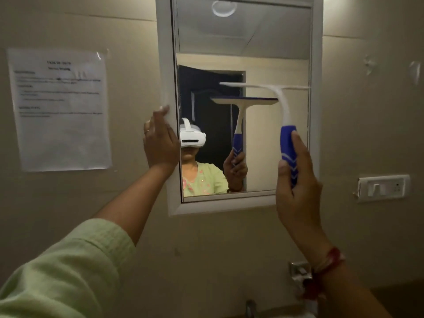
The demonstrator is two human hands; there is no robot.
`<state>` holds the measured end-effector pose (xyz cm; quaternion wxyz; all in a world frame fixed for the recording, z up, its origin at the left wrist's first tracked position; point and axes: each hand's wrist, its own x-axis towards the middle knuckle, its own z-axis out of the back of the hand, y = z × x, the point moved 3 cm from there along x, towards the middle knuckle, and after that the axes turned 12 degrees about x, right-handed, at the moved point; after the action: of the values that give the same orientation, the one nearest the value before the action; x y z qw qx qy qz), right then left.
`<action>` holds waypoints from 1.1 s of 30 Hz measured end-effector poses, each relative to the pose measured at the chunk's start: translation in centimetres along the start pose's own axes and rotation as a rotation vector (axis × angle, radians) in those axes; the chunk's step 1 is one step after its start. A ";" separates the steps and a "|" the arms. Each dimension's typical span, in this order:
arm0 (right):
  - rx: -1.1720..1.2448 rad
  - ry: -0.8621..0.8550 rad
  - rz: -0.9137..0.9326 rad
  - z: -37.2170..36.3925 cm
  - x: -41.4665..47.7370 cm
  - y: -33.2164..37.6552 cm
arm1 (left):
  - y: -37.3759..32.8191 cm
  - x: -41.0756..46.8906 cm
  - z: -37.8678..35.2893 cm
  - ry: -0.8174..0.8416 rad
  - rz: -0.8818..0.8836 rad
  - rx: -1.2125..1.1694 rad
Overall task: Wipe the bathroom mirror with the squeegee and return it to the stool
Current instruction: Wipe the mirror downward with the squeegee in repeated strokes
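Note:
A white-framed bathroom mirror hangs on the beige wall straight ahead. My right hand grips the blue handle of a white squeegee, held upright with its blade lying level against the glass at about mid-height, on the right half. My left hand rests flat on the mirror's left frame edge, fingers up, holding nothing. The glass reflects the squeegee, my hand and a person with a white headset. No stool is in view.
A printed paper sheet is taped to the wall left of the mirror. A white switch plate sits to the right. Below are a metal wall fitting and the top of a tap.

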<state>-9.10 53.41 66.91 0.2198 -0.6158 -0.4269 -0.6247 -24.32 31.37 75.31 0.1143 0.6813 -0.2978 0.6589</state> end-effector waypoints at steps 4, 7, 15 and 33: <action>-0.049 -0.049 0.067 -0.2 4.9 -0.3 | 0.1 0.0 -0.1 0.008 -0.019 -0.007; -0.052 -0.060 0.109 -1.0 8.0 0.0 | 0.3 0.0 -0.1 0.009 -0.023 -0.009; -0.066 -0.054 0.225 -3.8 14.9 1.0 | 0.3 -0.1 -0.1 0.001 -0.037 -0.028; -0.164 -0.118 0.191 -5.2 19.0 -0.8 | 0.2 -0.1 -0.1 -0.001 -0.038 -0.056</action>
<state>-15.47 54.43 85.54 0.2020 -0.7052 -0.3260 -0.5963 -24.47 31.29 75.20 0.1455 0.6838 -0.3031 0.6476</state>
